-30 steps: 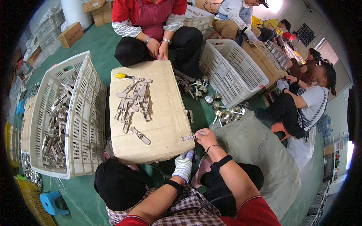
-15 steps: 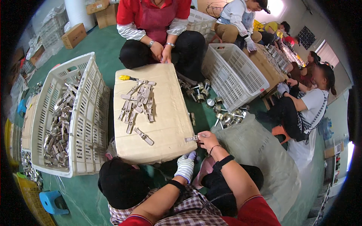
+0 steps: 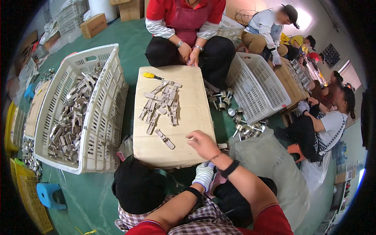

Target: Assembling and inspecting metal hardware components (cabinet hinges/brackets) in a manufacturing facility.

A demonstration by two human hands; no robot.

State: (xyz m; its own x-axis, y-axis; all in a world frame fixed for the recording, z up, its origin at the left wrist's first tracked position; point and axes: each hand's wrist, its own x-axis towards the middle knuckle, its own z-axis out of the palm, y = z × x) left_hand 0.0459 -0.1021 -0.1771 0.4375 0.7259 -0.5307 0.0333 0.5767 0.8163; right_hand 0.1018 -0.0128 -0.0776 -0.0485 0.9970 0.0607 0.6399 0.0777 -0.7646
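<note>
My right hand (image 3: 204,145), bare, hovers over the near right part of a cardboard-covered box (image 3: 147,147). Its fingers reach out to the left, slightly curved, and nothing shows in them. Just ahead of them lies a single metal clamp-like piece (image 3: 165,139); a loose pile of similar metal pieces (image 3: 161,102) is farther back. Another metal piece (image 3: 222,146) sticks out at the box's right edge, partly behind my right wrist. Below the near edge is my left hand (image 3: 204,174) in a striped glove; its fingertips are too hidden to show a grip.
A white crate (image 3: 102,129) full of metal pieces stands left. A yellow-handled tool (image 3: 152,76) lies at the box's far end, where a person (image 3: 184,23) sits. To the right are another white crate (image 3: 256,100), round metal parts (image 3: 246,129) and a pale sack (image 3: 270,164).
My right hand has let go of the metal piece at the right edge and moved left over the box. My left hand remains below the near edge. The whole view has shifted.
</note>
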